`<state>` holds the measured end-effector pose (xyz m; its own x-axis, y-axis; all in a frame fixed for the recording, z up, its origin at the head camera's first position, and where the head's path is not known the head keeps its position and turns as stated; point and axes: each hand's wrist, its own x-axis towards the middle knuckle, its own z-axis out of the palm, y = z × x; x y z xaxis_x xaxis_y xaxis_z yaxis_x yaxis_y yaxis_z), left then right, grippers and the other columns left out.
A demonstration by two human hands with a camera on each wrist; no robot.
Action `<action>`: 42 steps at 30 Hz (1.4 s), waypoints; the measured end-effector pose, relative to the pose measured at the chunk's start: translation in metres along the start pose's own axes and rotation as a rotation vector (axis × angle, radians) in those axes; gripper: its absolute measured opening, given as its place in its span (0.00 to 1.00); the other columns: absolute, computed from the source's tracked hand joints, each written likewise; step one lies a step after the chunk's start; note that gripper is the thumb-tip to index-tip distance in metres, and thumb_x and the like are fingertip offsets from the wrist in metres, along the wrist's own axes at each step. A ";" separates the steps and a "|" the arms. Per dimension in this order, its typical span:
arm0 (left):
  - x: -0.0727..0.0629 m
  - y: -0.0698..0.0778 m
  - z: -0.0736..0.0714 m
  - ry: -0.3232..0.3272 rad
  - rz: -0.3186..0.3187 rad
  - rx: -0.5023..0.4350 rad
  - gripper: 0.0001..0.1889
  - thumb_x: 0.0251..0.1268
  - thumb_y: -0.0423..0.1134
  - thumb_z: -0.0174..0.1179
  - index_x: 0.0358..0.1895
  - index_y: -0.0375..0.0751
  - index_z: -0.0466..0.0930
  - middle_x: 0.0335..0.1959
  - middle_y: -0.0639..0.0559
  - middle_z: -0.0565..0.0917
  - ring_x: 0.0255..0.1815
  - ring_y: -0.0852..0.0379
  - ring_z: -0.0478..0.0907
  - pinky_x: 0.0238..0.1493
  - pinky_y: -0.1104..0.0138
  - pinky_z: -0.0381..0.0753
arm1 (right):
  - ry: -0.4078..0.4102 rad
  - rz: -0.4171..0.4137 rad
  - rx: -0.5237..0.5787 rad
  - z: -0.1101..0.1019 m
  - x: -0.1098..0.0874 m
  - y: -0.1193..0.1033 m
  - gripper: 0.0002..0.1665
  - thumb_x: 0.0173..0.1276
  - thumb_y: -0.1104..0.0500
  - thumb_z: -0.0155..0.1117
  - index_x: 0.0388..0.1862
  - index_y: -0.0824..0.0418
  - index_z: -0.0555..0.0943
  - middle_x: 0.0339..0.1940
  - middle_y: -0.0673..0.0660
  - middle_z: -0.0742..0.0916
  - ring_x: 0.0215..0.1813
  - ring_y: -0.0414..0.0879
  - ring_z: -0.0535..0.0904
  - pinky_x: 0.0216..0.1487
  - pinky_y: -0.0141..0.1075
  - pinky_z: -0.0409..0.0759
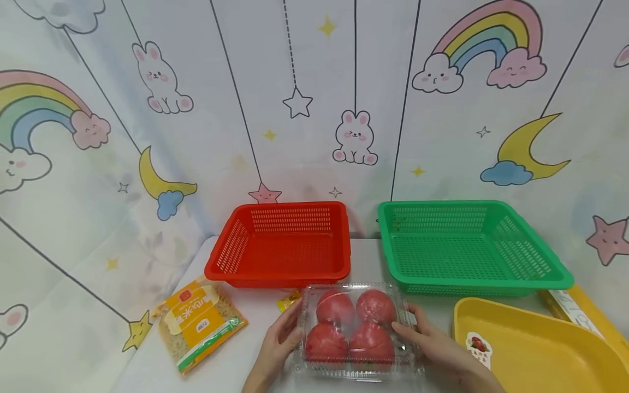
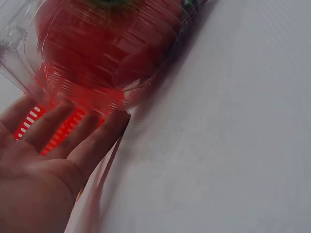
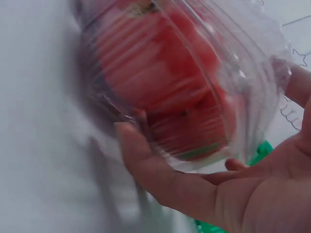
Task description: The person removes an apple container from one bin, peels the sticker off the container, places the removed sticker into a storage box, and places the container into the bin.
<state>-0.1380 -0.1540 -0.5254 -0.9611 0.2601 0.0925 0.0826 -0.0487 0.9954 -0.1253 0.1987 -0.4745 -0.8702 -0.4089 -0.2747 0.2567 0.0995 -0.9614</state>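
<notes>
A clear plastic box of red tomatoes is held between my two hands, low in the middle of the head view. My left hand grips its left side, with the fingertips at the plastic edge in the left wrist view. On the opposite side my right hand grips the box, its thumb reaching onto the lid. The right wrist view shows fingers against the plastic, with tomatoes behind it. Parts of both hands are hidden by the box.
A red basket and a green basket stand behind the box. To the left lies a yellow-labelled food bag. A small yellow packet is beside my left hand. The yellow tray sits at right.
</notes>
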 end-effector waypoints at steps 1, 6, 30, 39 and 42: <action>0.000 0.001 0.000 -0.009 0.013 -0.012 0.29 0.76 0.36 0.54 0.77 0.37 0.61 0.77 0.39 0.63 0.75 0.53 0.62 0.66 0.70 0.66 | -0.016 -0.001 0.044 0.000 -0.001 0.001 0.43 0.82 0.51 0.51 0.77 0.61 0.36 0.60 0.66 0.80 0.56 0.57 0.80 0.49 0.51 0.83; 0.001 0.004 0.001 -0.044 0.005 -0.036 0.30 0.76 0.35 0.56 0.77 0.35 0.61 0.77 0.40 0.62 0.75 0.61 0.61 0.67 0.74 0.62 | -0.016 -0.005 0.103 -0.001 -0.006 0.004 0.43 0.82 0.51 0.49 0.78 0.59 0.34 0.60 0.64 0.81 0.56 0.54 0.80 0.52 0.48 0.81; -0.027 0.055 -0.002 0.035 -0.048 -0.012 0.31 0.76 0.44 0.57 0.77 0.39 0.62 0.76 0.41 0.65 0.74 0.42 0.63 0.64 0.66 0.73 | -0.026 -0.044 0.083 0.021 -0.031 -0.029 0.40 0.82 0.54 0.50 0.77 0.51 0.37 0.63 0.71 0.73 0.56 0.59 0.79 0.49 0.53 0.83; -0.005 0.080 -0.014 0.038 0.177 0.006 0.30 0.73 0.37 0.55 0.77 0.41 0.64 0.75 0.43 0.67 0.70 0.58 0.70 0.61 0.62 0.76 | 0.194 -0.098 0.049 0.033 -0.020 -0.061 0.40 0.75 0.54 0.58 0.77 0.57 0.50 0.56 0.67 0.78 0.53 0.55 0.80 0.46 0.50 0.82; 0.004 0.088 -0.016 0.040 0.188 0.028 0.30 0.73 0.37 0.54 0.77 0.42 0.64 0.75 0.45 0.68 0.71 0.54 0.69 0.61 0.59 0.77 | 0.230 -0.100 0.086 0.033 -0.012 -0.072 0.42 0.72 0.54 0.59 0.77 0.61 0.51 0.54 0.65 0.80 0.50 0.55 0.82 0.45 0.48 0.83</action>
<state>-0.1392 -0.1728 -0.4378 -0.9377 0.2104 0.2766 0.2688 -0.0658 0.9610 -0.1191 0.1667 -0.4017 -0.9632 -0.1950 -0.1848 0.1909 -0.0128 -0.9815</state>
